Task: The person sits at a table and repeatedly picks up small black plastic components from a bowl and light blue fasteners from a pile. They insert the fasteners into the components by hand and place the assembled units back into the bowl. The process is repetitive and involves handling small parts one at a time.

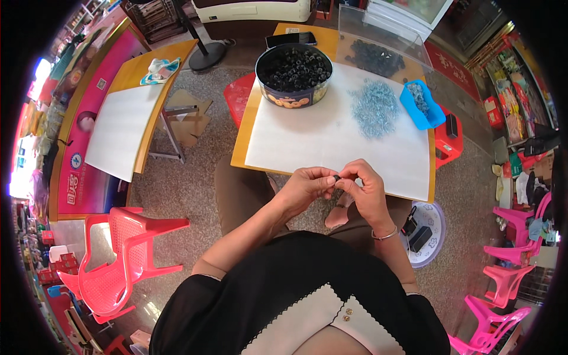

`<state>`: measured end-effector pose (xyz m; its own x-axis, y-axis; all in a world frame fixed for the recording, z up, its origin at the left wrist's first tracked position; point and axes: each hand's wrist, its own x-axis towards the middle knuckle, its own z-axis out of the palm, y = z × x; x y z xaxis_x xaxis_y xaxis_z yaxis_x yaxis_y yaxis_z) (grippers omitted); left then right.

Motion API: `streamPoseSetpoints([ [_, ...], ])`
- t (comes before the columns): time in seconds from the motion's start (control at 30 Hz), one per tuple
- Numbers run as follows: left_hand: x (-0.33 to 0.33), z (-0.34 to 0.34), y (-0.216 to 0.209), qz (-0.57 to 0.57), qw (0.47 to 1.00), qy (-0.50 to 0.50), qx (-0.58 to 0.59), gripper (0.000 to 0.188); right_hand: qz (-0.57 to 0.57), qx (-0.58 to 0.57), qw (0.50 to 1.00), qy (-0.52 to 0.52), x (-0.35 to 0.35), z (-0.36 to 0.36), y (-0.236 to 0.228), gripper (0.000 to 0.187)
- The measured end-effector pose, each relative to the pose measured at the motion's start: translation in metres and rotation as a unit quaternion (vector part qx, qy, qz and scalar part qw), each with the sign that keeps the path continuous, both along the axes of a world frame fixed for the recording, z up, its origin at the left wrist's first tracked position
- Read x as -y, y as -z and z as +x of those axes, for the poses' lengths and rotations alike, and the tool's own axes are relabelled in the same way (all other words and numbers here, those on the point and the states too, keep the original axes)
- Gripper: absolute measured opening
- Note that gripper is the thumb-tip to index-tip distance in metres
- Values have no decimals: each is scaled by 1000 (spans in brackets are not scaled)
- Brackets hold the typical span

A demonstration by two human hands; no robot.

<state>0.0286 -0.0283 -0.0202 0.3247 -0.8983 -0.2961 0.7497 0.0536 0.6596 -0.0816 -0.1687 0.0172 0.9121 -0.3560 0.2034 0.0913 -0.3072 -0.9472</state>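
Observation:
Over the near edge of the table, my left hand (309, 188) and my right hand (365, 190) meet with their fingertips pinched together. Between them is a small round black piece (336, 177); its exact kind is too small to make out. Beyond, on the white sheet (284, 142), stands a round tin (294, 99) full of small black ring-like pieces (293, 68). To its right lies a loose heap of small shiny bluish pieces (377, 109). A blue plastic basket (431, 114) at the right edge holds more of these bluish pieces (418, 97).
A dark phone (291, 39) lies behind the tin. More black pieces (376, 58) sit by a clear plastic box (384, 35) at the far right. A red stool (448, 139) and a white basin (435, 231) stand right of the table, a pink chair (118, 260) at the left.

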Motion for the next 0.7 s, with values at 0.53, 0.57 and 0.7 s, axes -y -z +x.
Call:
streamPoseSetpoints([
  [0.53,-6,32,17,-97,984,-38,-147,22,-77,-32,996,20,71,139,-18,10],
  [0.57,-7,33,17,-97,983,-45,-149,22,-121,5,992,27,77,164,-12,10],
  [0.7,-13,36,12,-87,985,-62,-136,21,-358,-30,933,28,85,234,-10,10],
])
